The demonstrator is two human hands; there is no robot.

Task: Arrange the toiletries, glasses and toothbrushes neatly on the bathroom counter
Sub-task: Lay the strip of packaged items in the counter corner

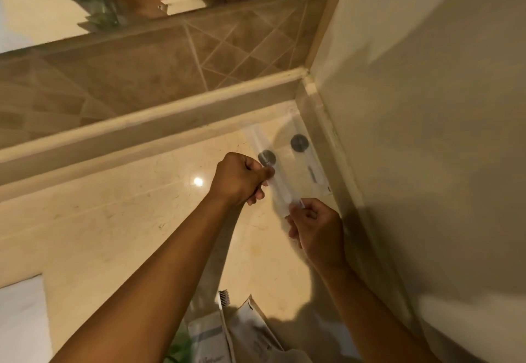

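Head view, both hands' grip [284,191] on toothbrush packet [280,189]

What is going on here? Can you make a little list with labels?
place: counter corner below a mirror
left hand: pinches the side of a clear packet
right hand: pinches the packet's near end
second packet: lies flat by the wall
toothbrush: lies at the bottom edge, on other packets

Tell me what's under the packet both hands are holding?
Bare marble counter shows through the clear packet. Left hand and right hand cover its near edges.
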